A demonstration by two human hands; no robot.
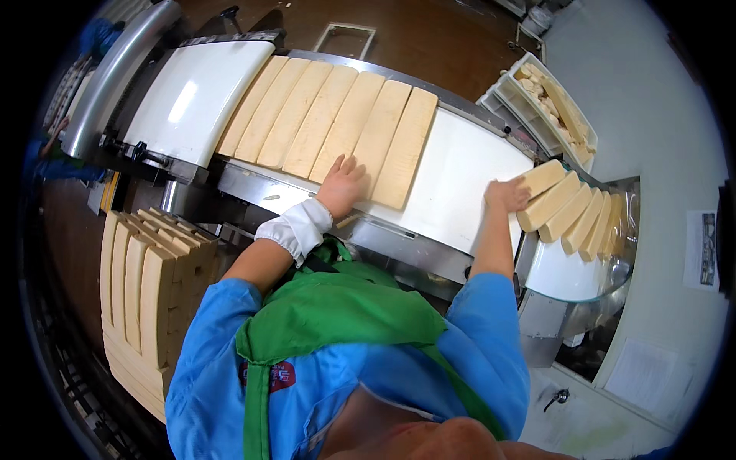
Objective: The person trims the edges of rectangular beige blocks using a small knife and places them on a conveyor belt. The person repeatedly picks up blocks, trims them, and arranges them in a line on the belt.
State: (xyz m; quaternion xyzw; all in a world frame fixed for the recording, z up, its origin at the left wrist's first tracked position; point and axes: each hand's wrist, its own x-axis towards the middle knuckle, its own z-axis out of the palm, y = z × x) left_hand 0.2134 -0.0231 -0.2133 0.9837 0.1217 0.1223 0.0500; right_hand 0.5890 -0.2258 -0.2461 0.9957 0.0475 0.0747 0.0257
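Observation:
On the white conveyor belt (454, 172) before me lies a row of several long cream-coloured slabs (328, 109), dough-like in look, side by side. My left hand (343, 184), with a white cuff at its wrist, rests over the near ends of slabs towards the row's right side, fingers apart. At the belt's right end, my right hand (508, 195) grips the left end of a similar slab (540, 177). That slab tops a fanned line of several more slabs (566, 207) on the curved white conveyor (558, 270), which passes through a wall opening.
A stack of slabs (141, 276) stands at my lower left. Beyond the belt, a white crate (520, 95) holds pieces and a long slab. To the left are a metal roller guard (118, 80) and a raised white belt section (192, 98). People in blue work at far left.

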